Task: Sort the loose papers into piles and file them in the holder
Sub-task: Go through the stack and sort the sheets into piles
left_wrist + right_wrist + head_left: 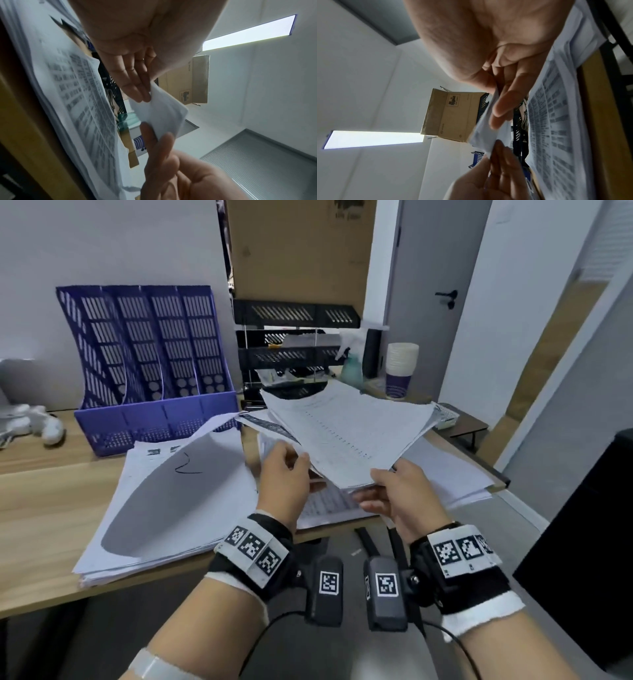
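Print on the sheaf (346,433) my hands hold is too blurred to read; it hides the tray rack's (294,350) bottom beyond them.

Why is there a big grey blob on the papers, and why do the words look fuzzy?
Head view: the blob is a shadow on the left pile. Wrist views: the printed sheet sits too close, so its text blurs; the ceiling light glares white.

head view: high, looking forward and down over tabletop (51,508), both wrists near. left and right wrist views: very close under palms, facing up along fingers (130,81) toward ceiling. all three share cardboard box (301,248).
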